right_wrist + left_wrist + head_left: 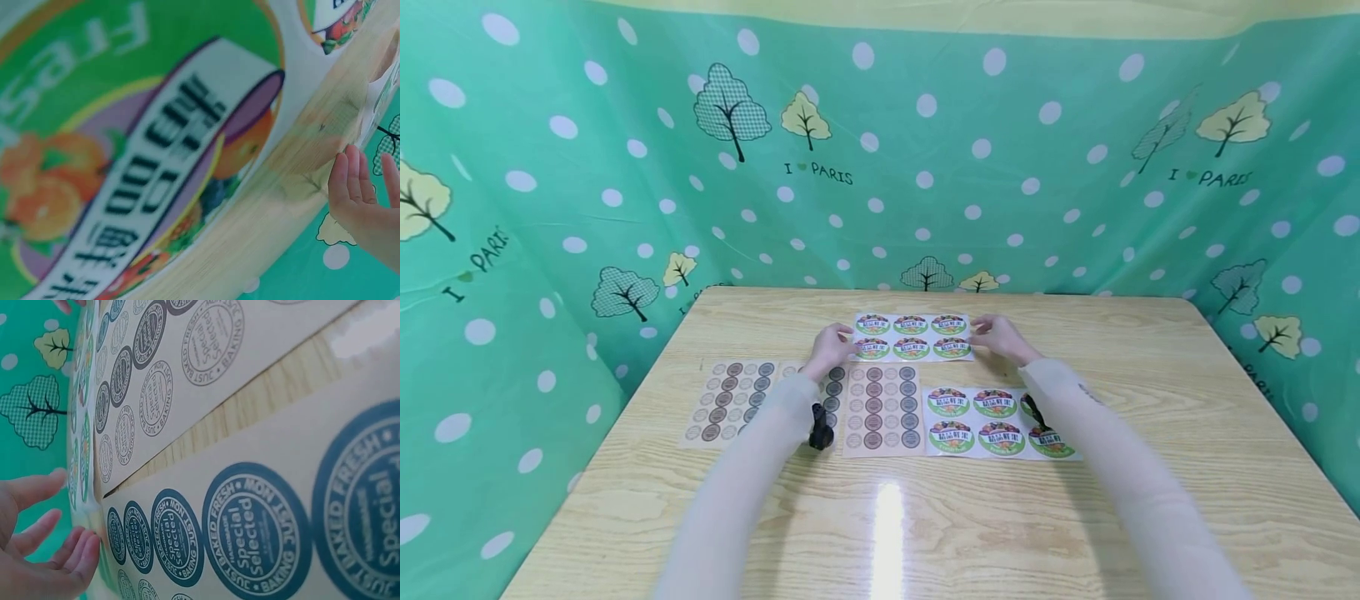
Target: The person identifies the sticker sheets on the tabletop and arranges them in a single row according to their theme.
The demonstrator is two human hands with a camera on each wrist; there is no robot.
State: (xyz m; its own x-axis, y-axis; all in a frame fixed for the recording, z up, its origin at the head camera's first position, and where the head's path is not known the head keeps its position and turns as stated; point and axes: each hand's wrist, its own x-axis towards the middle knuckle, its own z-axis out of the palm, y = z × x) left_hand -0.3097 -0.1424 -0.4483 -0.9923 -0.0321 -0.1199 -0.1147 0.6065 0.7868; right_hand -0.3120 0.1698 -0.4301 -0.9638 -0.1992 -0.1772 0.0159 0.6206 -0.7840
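A white sheet of oval green fruit stickers [912, 337] lies near the table's far side, between the two hands. At its left edge is my left hand [830, 347], fingertips right at the border; in the left wrist view its fingers are loosely bent, with a gap to the thumb. My right hand [1002, 338] reaches the sheet's right edge with fairly straight fingers [353, 178], tips down at the tabletop. Beneath the right forearm a second fruit sticker sheet [973, 423] is partly covered.
Beige sheets of round "Special Selected" stickers [883, 410] lie in a row on the wooden table [970, 525], one partly hidden by the left arm. A green polka-dot cloth [880, 167] hangs behind and beside the table. Each wrist carries a black device [822, 429].
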